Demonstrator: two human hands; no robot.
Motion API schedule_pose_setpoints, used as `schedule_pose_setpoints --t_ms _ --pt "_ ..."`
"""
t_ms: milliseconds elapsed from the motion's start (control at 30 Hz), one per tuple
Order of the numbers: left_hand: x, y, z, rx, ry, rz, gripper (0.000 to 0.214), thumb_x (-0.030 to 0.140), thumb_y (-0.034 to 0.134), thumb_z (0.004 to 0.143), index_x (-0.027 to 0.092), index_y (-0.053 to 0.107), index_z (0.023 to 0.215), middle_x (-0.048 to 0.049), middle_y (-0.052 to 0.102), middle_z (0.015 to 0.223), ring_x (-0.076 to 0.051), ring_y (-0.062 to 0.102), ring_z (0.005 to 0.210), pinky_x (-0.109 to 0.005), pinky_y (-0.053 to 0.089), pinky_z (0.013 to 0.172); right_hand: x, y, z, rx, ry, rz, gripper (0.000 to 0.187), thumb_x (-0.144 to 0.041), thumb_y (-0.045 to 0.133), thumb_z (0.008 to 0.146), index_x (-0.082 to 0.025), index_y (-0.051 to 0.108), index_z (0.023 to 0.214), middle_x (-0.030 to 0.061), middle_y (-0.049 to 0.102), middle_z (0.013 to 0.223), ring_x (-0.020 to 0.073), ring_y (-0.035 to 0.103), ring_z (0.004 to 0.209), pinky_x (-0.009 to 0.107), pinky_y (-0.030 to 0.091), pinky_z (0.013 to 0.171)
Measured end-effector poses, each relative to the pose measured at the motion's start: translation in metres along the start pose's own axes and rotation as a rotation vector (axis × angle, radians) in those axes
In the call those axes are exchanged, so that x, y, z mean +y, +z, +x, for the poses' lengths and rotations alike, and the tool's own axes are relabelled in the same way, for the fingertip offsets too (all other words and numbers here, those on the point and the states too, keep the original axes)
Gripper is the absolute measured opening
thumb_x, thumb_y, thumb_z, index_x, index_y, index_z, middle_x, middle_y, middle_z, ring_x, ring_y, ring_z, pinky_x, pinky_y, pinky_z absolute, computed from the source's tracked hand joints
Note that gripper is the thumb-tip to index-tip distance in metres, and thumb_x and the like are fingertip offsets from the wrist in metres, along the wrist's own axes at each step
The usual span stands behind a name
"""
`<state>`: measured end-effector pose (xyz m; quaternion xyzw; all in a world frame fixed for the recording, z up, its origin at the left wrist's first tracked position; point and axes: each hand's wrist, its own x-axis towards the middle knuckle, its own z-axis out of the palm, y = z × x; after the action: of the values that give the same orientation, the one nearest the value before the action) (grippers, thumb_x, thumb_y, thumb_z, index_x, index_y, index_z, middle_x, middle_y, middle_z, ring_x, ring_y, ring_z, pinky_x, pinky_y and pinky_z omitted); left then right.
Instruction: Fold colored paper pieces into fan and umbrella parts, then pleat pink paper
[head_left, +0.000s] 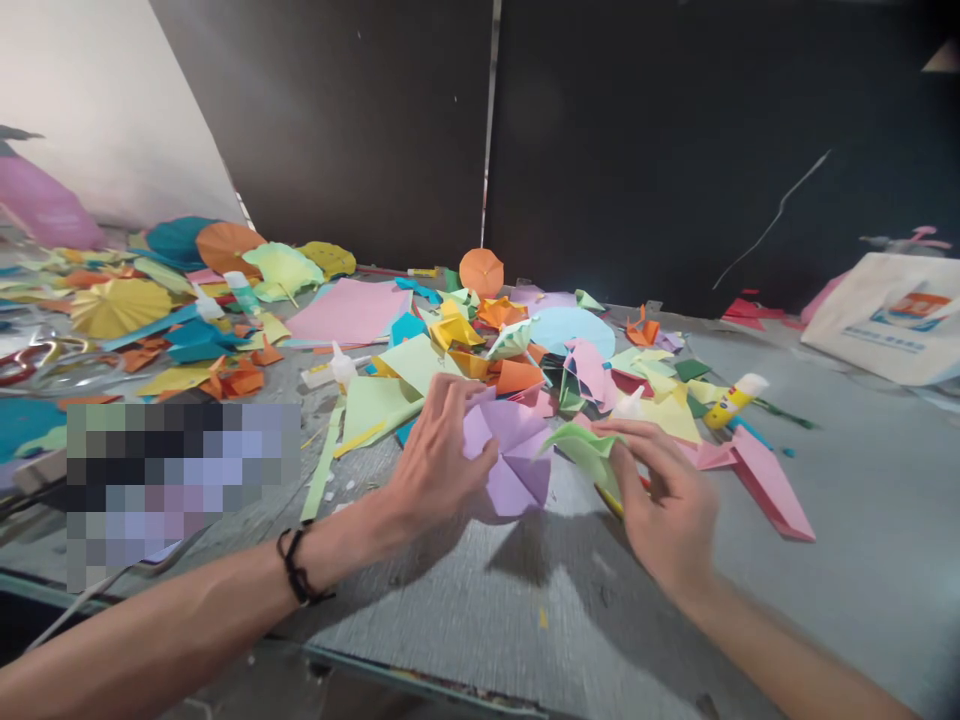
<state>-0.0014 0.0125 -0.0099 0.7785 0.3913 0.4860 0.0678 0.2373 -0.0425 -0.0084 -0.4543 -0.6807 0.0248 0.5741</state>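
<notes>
My left hand (435,455) is closed on a folded purple paper piece (510,455), thumb on its face and fingers behind its upper edge. My right hand (664,495) pinches a folded light green paper piece (581,445) right beside the purple one, and a yellow stick-like thing (609,500) shows under its fingers. Both hands hover just above the grey table (525,600), in front of a heap of coloured paper scraps (525,350). A black cord bracelet (298,565) sits on my left wrist.
Paper parasols in yellow (120,305), orange (225,245) and teal lie at the far left. A small orange parasol (481,270) stands at the back. A yellow glue tube (733,398), a white glue bottle (343,368), a pink folded strip (772,490) and a white bag (892,315) lie around.
</notes>
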Motion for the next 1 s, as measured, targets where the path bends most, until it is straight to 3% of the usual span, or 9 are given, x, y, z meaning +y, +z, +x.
schedule_pose_setpoints --t_ms 100,167,267,333,400,533,700,833,1000 --pt "0.012 -0.008 -0.006 0.048 0.360 -0.100 0.014 0.010 0.066 0.088 0.019 0.056 0.088 -0.0033 0.059 0.089 -0.018 0.056 0.083 -0.033 0.047 0.076 -0.003 -0.002 0.000 0.002 -0.063 -0.047 0.012 -0.021 0.063 0.102 -0.025 0.073 0.097 0.0030 0.073 0.101 0.0186 0.069 0.092 0.031 0.053 0.082" --pt "0.021 -0.012 -0.011 -0.230 0.434 -0.259 0.019 0.015 0.061 0.094 0.018 0.054 0.076 0.0000 0.055 0.075 -0.013 0.050 0.067 -0.027 0.041 0.063 -0.003 -0.001 -0.002 -0.008 -0.069 -0.052 0.011 -0.020 0.064 0.101 -0.024 0.070 0.093 0.0024 0.072 0.099 0.0179 0.068 0.090 0.030 0.052 0.081" --pt "0.029 -0.011 -0.017 -0.641 -0.020 -0.548 0.028 0.038 0.053 0.104 0.016 0.064 0.090 0.0004 0.058 0.069 -0.010 0.048 0.055 -0.023 0.037 0.050 -0.007 0.000 -0.006 -0.031 -0.129 -0.037 0.015 -0.017 0.068 0.099 -0.023 0.064 0.085 0.0016 0.070 0.095 0.0167 0.067 0.088 0.029 0.051 0.079" --pt "0.029 -0.005 -0.018 -0.743 -0.357 -0.736 0.042 0.053 0.050 0.103 0.014 0.065 0.098 -0.0021 0.065 0.073 -0.008 0.048 0.047 -0.021 0.036 0.043 -0.010 0.001 -0.010 -0.056 -0.188 -0.025 0.020 -0.012 0.070 0.097 -0.022 0.059 0.083 0.0008 0.067 0.093 0.0152 0.066 0.085 0.028 0.050 0.077" --pt "0.026 0.001 -0.016 -0.740 -0.513 -0.859 0.044 0.056 0.053 0.099 0.014 0.065 0.095 -0.0048 0.068 0.076 -0.008 0.050 0.043 -0.020 0.037 0.040 -0.013 0.002 -0.013 -0.098 -0.223 -0.007 0.023 -0.008 0.070 0.095 -0.022 0.056 0.083 0.0006 0.066 0.094 0.0140 0.065 0.085 0.027 0.049 0.076" --pt "0.021 0.005 -0.008 -0.656 -0.516 -0.881 0.028 0.040 0.060 0.093 0.015 0.063 0.080 -0.0027 0.066 0.069 -0.008 0.054 0.045 -0.019 0.039 0.043 -0.017 0.004 -0.019 -0.189 -0.194 0.090 0.021 -0.010 0.073 0.095 -0.022 0.057 0.086 0.0013 0.065 0.098 0.0143 0.065 0.087 0.028 0.050 0.078" --pt "0.022 -0.003 -0.002 -0.580 -0.421 -0.731 0.021 0.027 0.059 0.093 0.017 0.059 0.074 0.0022 0.056 0.061 -0.008 0.051 0.050 -0.019 0.038 0.047 -0.016 0.006 -0.018 -0.168 0.142 0.304 0.023 -0.029 0.064 0.103 -0.023 0.057 0.082 0.0039 0.065 0.101 0.0183 0.064 0.094 0.030 0.051 0.079" --pt "0.018 -0.006 0.000 -0.523 -0.418 -0.764 0.017 0.029 0.059 0.094 0.017 0.058 0.081 0.0024 0.055 0.067 -0.009 0.055 0.053 -0.020 0.041 0.048 -0.009 0.009 -0.012 -0.007 0.387 0.328 0.029 -0.048 0.068 0.099 -0.023 0.062 0.084 0.0029 0.063 0.085 0.0177 0.058 0.074 0.027 0.048 0.063" --pt "0.014 -0.002 0.000 -0.400 -0.490 -0.841 0.019 0.037 0.059 0.098 0.018 0.060 0.095 0.0023 0.056 0.073 -0.010 0.054 0.054 -0.020 0.043 0.047 -0.004 0.011 -0.008 0.027 0.525 0.345 0.041 -0.062 0.070 0.091 -0.023 0.060 0.081 0.0006 0.057 0.075 0.0170 0.053 0.066 0.025 0.044 0.055"
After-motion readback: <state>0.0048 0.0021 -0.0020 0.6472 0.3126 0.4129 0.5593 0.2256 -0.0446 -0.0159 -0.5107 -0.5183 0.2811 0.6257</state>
